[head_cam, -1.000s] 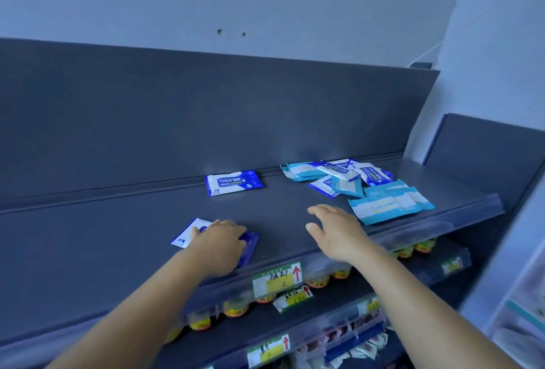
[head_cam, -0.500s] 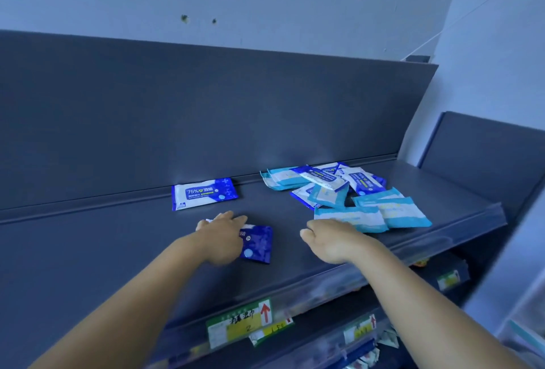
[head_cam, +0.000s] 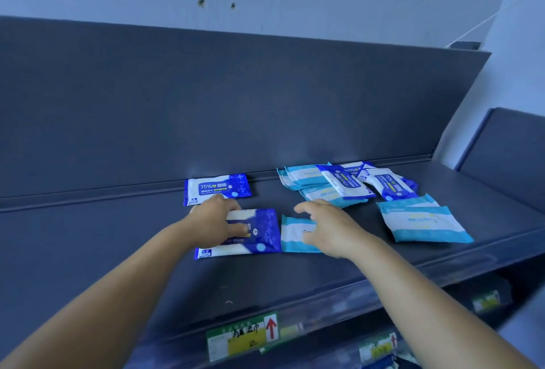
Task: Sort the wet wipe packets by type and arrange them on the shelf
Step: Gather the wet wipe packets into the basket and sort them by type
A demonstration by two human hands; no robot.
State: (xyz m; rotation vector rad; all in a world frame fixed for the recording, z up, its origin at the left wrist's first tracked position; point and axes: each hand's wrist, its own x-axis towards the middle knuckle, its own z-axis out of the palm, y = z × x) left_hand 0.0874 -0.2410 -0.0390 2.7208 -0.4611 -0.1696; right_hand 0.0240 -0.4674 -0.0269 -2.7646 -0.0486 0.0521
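Observation:
On the dark shelf [head_cam: 118,250] my left hand [head_cam: 216,221] grips a dark blue wipe packet [head_cam: 259,233], thumb on top and fingers curled over its far edge. A second dark blue packet [head_cam: 216,189] lies just behind it against the back lip. My right hand [head_cam: 330,228] rests with spread fingers on a light blue packet [head_cam: 292,236], right beside the dark blue one. A mixed pile of packets [head_cam: 339,183] lies behind my right hand. Further right lies a separate light blue packet [head_cam: 424,225].
The shelf's tall grey back panel [head_cam: 236,103] rises behind the packets. A clear front rail with a green and yellow price tag [head_cam: 244,336] runs along the shelf's front edge. Lower shelves with more tags show below. Another shelf unit [head_cam: 507,156] stands at the right.
My left hand has brought its dark blue packet back from the front edge to just before the rear one. My right hand has drawn a light blue packet left out of the pile.

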